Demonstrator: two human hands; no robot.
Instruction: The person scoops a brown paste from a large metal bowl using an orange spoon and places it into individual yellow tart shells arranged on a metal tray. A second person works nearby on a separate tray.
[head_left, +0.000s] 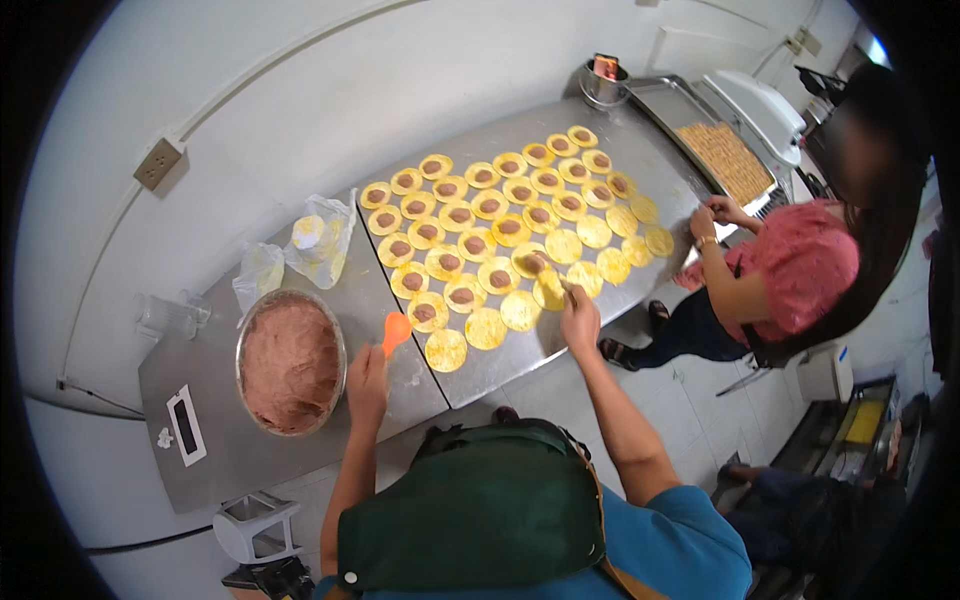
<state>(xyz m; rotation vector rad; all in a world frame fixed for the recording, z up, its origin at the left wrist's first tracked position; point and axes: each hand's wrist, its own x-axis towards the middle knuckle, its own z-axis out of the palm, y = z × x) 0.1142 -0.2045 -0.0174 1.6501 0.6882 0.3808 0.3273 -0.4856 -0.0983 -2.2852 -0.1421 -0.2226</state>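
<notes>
My left hand (367, 382) grips an orange plastic spoon (397, 333) just right of a big metal bowl (344, 367). Heaped inside the bowl is a brownish-pink paste (289, 356). Over the near edge of the yellow rounds, my right hand (580, 319) has its fingers drawn together beside a yellow round (549, 291); whether they pinch a thin utensil is unclear. Just beyond those fingertips lies a dab of paste (535, 262) on another round. Rows of flat yellow dough rounds (484, 328) cover much of the steel table (465, 371); many carry a paste dollop, while several along the near and right sides are bare.
Plastic bags (330, 244) and clear glasses (169, 315) sit left. A metal pot (602, 94) stands at the back. Another person (795, 277) works at the right end by a tray of small brown pieces (724, 161). A white stool (255, 529) is below the table.
</notes>
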